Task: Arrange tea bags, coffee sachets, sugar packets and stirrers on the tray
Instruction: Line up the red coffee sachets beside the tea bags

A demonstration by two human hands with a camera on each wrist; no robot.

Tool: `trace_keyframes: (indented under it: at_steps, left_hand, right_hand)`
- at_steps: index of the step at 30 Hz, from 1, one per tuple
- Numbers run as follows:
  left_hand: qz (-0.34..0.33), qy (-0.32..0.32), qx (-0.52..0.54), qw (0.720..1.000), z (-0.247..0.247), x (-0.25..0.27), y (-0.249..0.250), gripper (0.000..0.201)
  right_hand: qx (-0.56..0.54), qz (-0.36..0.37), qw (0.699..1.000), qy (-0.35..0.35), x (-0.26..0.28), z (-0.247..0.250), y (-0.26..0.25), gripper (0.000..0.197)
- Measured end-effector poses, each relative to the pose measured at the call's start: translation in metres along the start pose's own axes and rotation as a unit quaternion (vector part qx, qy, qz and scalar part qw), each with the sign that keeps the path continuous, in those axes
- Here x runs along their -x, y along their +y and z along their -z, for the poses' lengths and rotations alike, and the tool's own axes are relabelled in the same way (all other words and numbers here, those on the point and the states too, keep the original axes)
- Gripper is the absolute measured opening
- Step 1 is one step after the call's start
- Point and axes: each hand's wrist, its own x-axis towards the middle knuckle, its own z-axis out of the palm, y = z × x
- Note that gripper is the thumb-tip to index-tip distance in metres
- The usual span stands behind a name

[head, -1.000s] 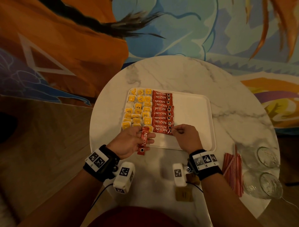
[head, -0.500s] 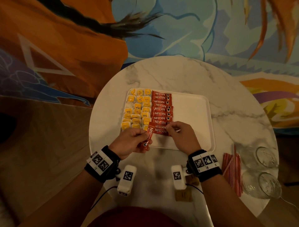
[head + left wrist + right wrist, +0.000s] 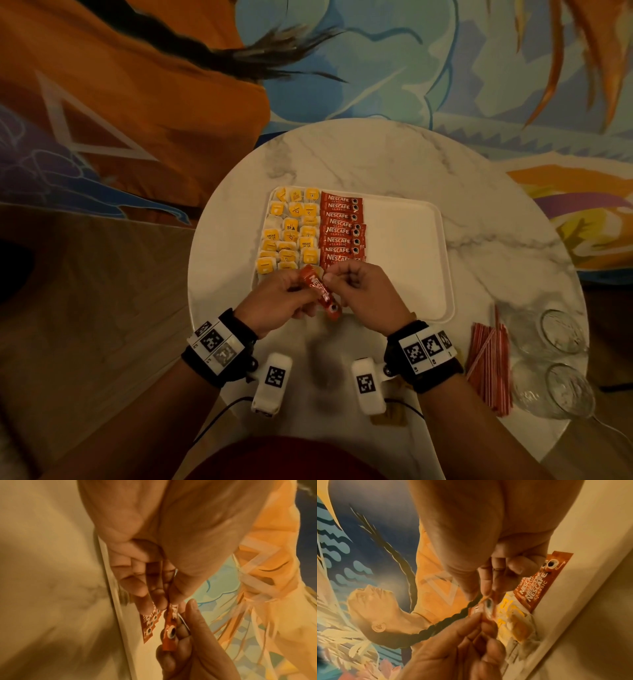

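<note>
my left hand and my right hand both pinch one red coffee sachet, held above the near left edge of the tray; left thumb and fingers clamp its upper part, right fingers nip the end with the cup print. the sachet is tilted, its lower end toward me.

surroundings: on the tray, yellow tea bags fill the left portion in rough rows; a column of red coffee sachets lies just to their right, overlapping one another. both hands cover the near ends of these rows, so the nearest pieces cannot be counted. the right half of the tray is bare white.

right of the tray, near edge of the bench: a bundle of red stirrers lying flat, and just beyond them to the right two clear glasses. a small brown packet shows partly under my right wrist camera; its kind cannot be told.

surface: round, white marble-pattern bench. behind it a painted mural in orange and blue, with a dark braid across it. wooden floor to the left.
</note>
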Motion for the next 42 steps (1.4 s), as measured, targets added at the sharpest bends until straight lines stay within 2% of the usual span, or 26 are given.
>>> trace_keyframes:
  at_steps: [4,9,13,20,26,30,33,40,42]
  left_hand:
    - [0.010,0.046,0.072,0.996,0.001,-0.003,0.001,0.017]
    - [0.033,0.059,0.105,0.992,0.000,-0.005,-0.001,0.015]
    - [0.038,0.079,0.099,0.991,0.003,-0.008,-0.005,0.015]
    - [0.037,0.051,0.034,0.997,-0.003,-0.008,-0.010,0.012]
    - [0.051,0.047,0.005,0.998,-0.002,-0.008,-0.014,0.010]
    - [0.040,0.045,-0.017,0.998,-0.001,-0.006,-0.014,0.009]
    - [0.032,0.045,-0.025,0.998,-0.002,-0.005,-0.014,0.009]
    - [0.023,0.043,-0.035,0.998,0.001,-0.003,-0.014,0.010]
    - [0.021,0.045,-0.033,0.998,0.002,-0.003,-0.015,0.009]
  right_hand:
    - [0.035,-0.011,0.999,-0.032,0.004,0.001,0.009,0.003]
    - [0.050,-0.012,0.998,-0.035,0.010,0.009,0.009,0.018]
    - [0.049,-0.042,0.998,-0.013,0.011,0.021,0.010,0.013]
    - [0.040,-0.070,0.995,0.056,0.014,0.044,0.013,0.009]
    - [0.155,-0.116,0.979,0.068,0.011,0.058,0.032,0.008]
    - [0.233,-0.112,0.964,0.066,0.006,0.048,0.034,0.010]
    - [0.251,-0.105,0.958,0.088,0.003,0.040,0.036,0.008]
    - [0.311,-0.112,0.939,0.094,-0.001,0.032,0.028,0.020]
    - [0.317,-0.091,0.940,0.091,-0.002,0.032,0.025,0.017]
